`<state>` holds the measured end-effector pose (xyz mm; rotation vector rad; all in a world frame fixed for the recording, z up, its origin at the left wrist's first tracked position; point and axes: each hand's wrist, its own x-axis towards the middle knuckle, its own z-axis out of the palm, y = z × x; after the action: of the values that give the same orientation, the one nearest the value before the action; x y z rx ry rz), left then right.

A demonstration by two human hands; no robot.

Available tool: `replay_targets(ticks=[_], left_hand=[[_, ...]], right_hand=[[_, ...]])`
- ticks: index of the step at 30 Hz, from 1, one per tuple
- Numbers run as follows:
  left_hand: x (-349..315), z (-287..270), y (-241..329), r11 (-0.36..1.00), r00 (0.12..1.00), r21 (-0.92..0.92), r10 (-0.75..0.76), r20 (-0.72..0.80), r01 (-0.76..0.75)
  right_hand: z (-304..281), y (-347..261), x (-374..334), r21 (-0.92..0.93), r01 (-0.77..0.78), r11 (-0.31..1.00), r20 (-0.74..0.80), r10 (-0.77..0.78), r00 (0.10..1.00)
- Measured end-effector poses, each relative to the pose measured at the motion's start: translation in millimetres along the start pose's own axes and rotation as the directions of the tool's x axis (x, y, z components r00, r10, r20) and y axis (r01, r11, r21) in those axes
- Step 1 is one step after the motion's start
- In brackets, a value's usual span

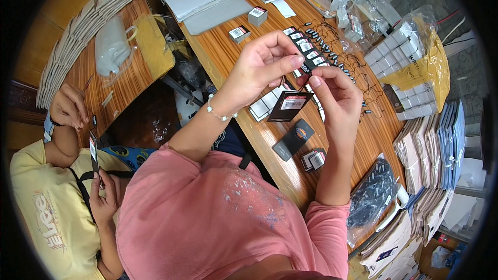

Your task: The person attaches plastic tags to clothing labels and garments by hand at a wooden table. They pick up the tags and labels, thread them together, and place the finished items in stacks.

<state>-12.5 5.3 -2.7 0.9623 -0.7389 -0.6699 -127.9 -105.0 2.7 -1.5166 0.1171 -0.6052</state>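
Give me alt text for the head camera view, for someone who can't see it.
A person's left hand and right hand pinch close together over a wooden table, a black tag hanging below. Rows of tags and black cords lie beyond, a clear bag of black pieces lies to the right, and a co-worker in yellow is at left.

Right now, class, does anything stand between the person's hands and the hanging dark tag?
Nothing visible does. The dark tag appears just below the left hand and right hand, its labelled face uncovered. The orange-marked dark card lies on the table, lower in view, outside that gap.
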Motion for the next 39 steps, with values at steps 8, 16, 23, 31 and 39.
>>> replay_targets(ticks=[8,16,23,31,39], left_hand=[[-0.6,4.2,2.0,1.000,0.999,0.001,0.028,-0.026,-0.028],[-0.3,4.4,1.4,0.972,0.978,0.111,0.209,-0.014,-0.206],[-0.4,3.2,-0.1,0.941,0.962,0.209,0.272,0.007,-0.267],[1.9,3.4,-2.2,0.945,0.965,0.201,0.264,0.004,-0.260],[3.0,9.4,-9.2,0.936,0.960,0.230,0.279,-0.026,-0.266]], right_hand=[[-2.7,4.2,0.7,-0.219,0.130,0.967,-0.031,-0.140,0.990],[-3.6,4.7,3.0,-0.246,0.171,0.954,-0.008,-0.179,0.984],[-5.9,1.1,2.4,-0.290,0.133,0.948,0.029,-0.131,0.991],[-8.2,5.8,2.9,-0.236,0.086,0.968,0.049,-0.077,0.996],[-9.2,6.0,7.4,-0.110,0.016,0.994,-0.007,-0.017,1.000]])
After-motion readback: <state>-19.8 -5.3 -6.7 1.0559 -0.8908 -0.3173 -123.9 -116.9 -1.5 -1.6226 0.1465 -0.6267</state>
